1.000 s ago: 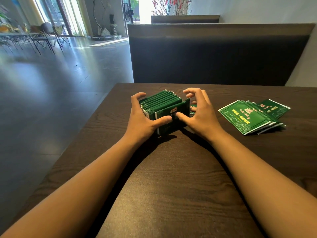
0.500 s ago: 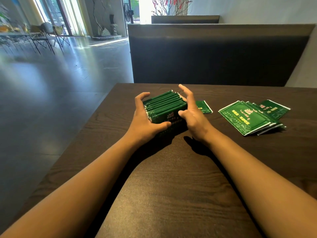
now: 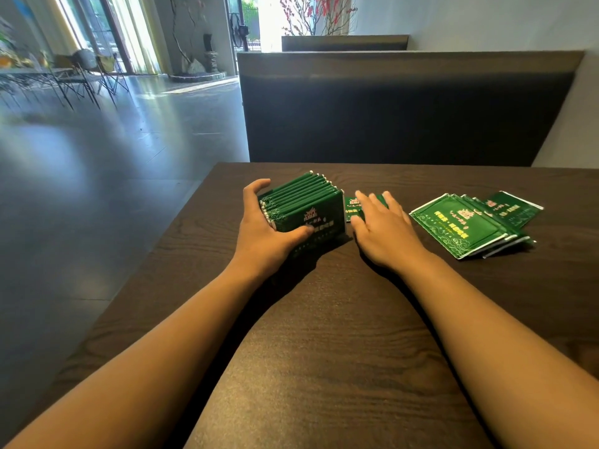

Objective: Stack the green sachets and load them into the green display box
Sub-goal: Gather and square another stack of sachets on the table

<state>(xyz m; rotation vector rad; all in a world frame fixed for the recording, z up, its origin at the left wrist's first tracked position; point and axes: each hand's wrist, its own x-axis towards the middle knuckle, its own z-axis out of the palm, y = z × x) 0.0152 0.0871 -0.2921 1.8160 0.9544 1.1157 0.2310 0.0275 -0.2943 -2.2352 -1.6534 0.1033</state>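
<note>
The green display box stands on the dark wooden table, packed with several green sachets on edge. My left hand grips the box's left end, thumb across its front face and fingers curled over the back corner. Just right of the box, my right hand lies flat with straight fingers on a loose green sachet, most of which it hides. A fanned pile of several more green sachets lies flat further right.
A dark upholstered bench back rises behind the table's far edge. The table's left edge drops to a shiny grey floor. Chairs and a table stand far off at the left.
My right hand has left the box's right side and moved right, down onto the loose sachet beside it. My left hand keeps its hold on the box.
</note>
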